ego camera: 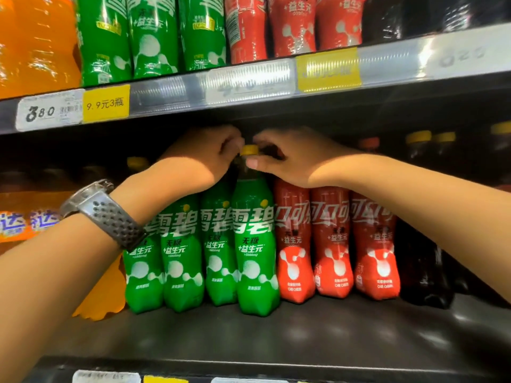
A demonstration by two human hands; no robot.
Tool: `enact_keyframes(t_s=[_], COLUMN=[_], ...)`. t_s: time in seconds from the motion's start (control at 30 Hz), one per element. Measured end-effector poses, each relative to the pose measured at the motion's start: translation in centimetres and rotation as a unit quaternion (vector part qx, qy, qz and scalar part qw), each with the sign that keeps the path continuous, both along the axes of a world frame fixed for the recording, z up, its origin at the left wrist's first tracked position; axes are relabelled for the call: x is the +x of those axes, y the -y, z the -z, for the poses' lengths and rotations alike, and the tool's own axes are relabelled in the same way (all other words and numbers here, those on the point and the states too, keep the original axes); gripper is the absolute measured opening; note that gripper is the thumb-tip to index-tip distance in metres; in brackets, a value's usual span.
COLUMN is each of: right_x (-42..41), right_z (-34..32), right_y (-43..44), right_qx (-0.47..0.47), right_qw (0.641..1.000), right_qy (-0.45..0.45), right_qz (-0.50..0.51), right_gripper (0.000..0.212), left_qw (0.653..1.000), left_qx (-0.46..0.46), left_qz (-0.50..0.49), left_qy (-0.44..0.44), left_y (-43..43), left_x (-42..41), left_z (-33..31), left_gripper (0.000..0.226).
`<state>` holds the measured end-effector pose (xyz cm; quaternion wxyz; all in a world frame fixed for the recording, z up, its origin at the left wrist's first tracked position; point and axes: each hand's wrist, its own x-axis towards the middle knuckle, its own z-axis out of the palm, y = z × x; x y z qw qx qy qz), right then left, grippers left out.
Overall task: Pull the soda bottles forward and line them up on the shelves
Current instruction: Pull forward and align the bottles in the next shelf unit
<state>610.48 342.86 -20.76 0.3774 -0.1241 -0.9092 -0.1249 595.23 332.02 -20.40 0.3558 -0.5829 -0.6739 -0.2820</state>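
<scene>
Green bottle [255, 255] upright, foremost; red bottles [331, 244] beside

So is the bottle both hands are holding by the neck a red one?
No, the left hand and right hand meet at the yellow cap of a green bottle; the red bottles stand to its right.

Green bottle caps [221, 172] behind hands

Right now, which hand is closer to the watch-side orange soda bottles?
Left. The left hand reaches across from that side, its forearm passing in front of the orange soda bottles. The right hand is beyond the yellow cap, above the red bottles.
</scene>
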Motion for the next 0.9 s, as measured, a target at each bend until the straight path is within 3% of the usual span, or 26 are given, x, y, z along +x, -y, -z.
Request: enact_keyframes(t_s=[0.1,0.37,0.7,0.9], right_x=[2.1,10.0,18.9,22.9], right_z=[-0.3,-0.9,-0.6,-1.0], right_y=[-1.0,-5.1,-9.2,-11.4], right_qx=[0.007,0.036,0.064,0.034], right_qw=[1.000,0.991,0.970,0.961], right_qy=[-0.005,0.021,0.022,0.062], right_qz=[0.012,0.126,0.232,0.268], right_gripper=[0.050,0.056,0.058,0.046], left_qw=[0.998,0.997,0.994,0.994], left_qx=[0.019,0.014,-0.034,-0.044], left_qz=[0.047,0.026,0.088,0.104], left_qy=[-0.022,-0.077,-0.064,0.010], left_y=[-1.5,-5.5,-10.3,-12.7], left_x=[2.9,8.8,16.3,19.5], left_z=[0.4,0.8,1.6,1.0], left_gripper=[0.033,0.037,0.047,0.047])
